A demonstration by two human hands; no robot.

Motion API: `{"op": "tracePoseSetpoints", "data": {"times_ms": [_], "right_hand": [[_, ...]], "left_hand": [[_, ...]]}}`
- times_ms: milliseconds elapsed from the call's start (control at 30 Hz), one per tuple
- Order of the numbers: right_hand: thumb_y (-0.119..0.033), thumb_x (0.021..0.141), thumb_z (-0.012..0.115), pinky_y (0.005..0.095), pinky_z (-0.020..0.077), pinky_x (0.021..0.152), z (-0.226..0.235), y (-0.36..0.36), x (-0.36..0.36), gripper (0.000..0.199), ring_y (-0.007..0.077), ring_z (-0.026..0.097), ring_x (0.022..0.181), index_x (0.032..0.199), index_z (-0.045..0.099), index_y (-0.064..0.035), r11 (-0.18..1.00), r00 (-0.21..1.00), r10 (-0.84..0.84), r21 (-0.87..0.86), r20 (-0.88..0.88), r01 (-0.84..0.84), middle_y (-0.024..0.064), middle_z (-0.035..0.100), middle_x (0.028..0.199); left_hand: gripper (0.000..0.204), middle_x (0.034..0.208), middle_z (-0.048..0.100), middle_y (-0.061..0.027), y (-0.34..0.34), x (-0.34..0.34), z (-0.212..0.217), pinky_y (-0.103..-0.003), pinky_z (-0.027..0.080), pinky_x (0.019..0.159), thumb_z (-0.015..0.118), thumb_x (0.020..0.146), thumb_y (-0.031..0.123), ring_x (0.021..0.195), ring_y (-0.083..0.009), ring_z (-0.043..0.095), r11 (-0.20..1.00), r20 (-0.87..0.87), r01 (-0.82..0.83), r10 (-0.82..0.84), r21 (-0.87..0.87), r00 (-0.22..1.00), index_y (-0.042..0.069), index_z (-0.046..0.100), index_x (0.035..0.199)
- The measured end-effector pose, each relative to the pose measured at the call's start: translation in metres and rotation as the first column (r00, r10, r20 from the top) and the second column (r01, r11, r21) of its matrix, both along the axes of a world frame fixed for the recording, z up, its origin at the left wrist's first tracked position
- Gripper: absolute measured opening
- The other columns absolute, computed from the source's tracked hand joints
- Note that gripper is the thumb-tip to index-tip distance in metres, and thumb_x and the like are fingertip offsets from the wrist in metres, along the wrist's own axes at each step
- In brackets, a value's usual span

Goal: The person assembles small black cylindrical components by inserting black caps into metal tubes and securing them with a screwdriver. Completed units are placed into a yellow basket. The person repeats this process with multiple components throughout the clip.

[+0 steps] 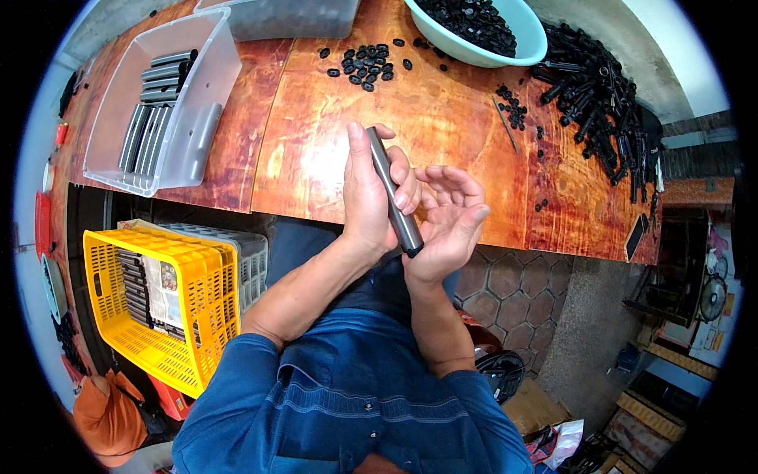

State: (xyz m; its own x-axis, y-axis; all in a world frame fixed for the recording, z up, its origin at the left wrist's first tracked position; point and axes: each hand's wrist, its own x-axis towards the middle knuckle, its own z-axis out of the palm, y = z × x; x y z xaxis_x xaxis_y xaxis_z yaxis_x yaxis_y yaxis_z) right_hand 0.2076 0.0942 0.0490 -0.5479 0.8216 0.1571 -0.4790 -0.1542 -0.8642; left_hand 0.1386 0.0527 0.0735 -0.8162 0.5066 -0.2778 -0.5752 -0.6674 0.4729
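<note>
We see the left hand (369, 201) wrapped around a grey metal tube (393, 192), fingers closed on its upper half with the thumb along its far end. The tube slants from the top of the hand down toward us, and its dark lower end sits against the palm of the right hand (448, 220). The right hand is open, fingers spread and curled slightly upward, gripping nothing. Both hands hover just over the near edge of the wooden tabletop (442, 118), roughly at its middle.

At the far left corner of the tabletop we see a clear plastic bin (197, 134) holding more grey tubes laid side by side. Near the far edge, a light blue bowl (527, 47) is filled with small black parts, and a loose cluster of black rings (365, 65) lies on the wood just left of it. A big heap of black plastic pieces (596, 99) covers the right end of the tabletop.

Below the table's left side stands a yellow crate (197, 316) with dark tubes stacked inside. We see blue sleeves (260, 371) at the lower edge.
</note>
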Motion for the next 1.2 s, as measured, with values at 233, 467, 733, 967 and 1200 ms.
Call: {"op": "tracePoseSetpoints", "data": {"times_ms": [233,467,733,967,1200], "right_hand": [[-0.052,0.108,0.035,0.0423,0.0527,0.093,0.005,-0.003,-0.001,0.058,0.0284,0.062,0.106,0.120,0.048,0.0030,0.999,0.999,-0.037,-0.005,0.017,0.037,0.0203,0.060,0.111],[-0.049,0.108,0.034,0.0410,0.0516,0.093,-0.004,-0.007,-0.006,0.056,0.0261,0.061,0.106,0.120,0.050,0.0034,0.998,0.997,-0.055,0.018,0.055,0.054,0.0197,0.061,0.111],[-0.046,0.110,0.033,0.0390,0.0424,0.102,-0.014,0.013,-0.018,0.055,0.0241,0.058,0.113,0.122,0.054,0.0027,0.947,0.971,0.172,0.245,0.164,-0.209,0.0169,0.061,0.119],[-0.014,0.102,0.057,0.0276,0.0475,0.088,-0.020,0.019,0.013,0.022,0.0134,0.059,0.097,0.118,0.058,0.0019,0.913,0.873,0.367,0.057,0.320,-0.404,0.0075,0.063,0.108],[-0.003,0.089,0.072,0.0302,0.0537,0.081,-0.018,0.011,0.014,0.042,0.0169,0.067,0.093,0.126,0.053,0.0057,0.724,0.667,0.469,0.180,0.579,-0.666,0.0132,0.066,0.104]], "left_hand": [[0.048,0.059,0.038,0.0016,-0.002,0.001,0.002,-0.022,0.030,0.034,0.031,0.106,0.058,0.037,-0.0066,0.031,0.999,0.016,-0.003,0.002,0.038,1.000,0.013,0.045,0.112],[0.050,0.058,0.037,0.0017,-0.005,-0.004,-0.008,-0.022,0.030,0.034,0.030,0.107,0.058,0.037,-0.0064,0.031,1.000,0.016,-0.013,0.012,0.026,1.000,0.012,0.045,0.114],[0.042,0.095,0.062,-0.0083,-0.012,-0.038,-0.049,-0.024,0.040,0.045,0.044,0.105,0.055,0.051,-0.0099,0.046,0.934,0.138,0.064,-0.119,0.351,0.983,0.014,0.053,0.109],[0.049,0.081,0.053,-0.0022,-0.018,-0.052,-0.049,-0.033,0.044,0.072,0.041,0.104,0.058,0.067,-0.0165,0.046,0.976,0.075,-0.065,0.051,0.207,0.996,0.012,0.059,0.103],[0.060,0.078,0.050,-0.0050,-0.027,-0.045,-0.063,-0.029,0.036,0.067,0.028,0.107,0.049,0.068,-0.0139,0.042,0.997,-0.628,-0.076,0.056,-0.005,0.776,-0.001,0.060,0.105]]}}
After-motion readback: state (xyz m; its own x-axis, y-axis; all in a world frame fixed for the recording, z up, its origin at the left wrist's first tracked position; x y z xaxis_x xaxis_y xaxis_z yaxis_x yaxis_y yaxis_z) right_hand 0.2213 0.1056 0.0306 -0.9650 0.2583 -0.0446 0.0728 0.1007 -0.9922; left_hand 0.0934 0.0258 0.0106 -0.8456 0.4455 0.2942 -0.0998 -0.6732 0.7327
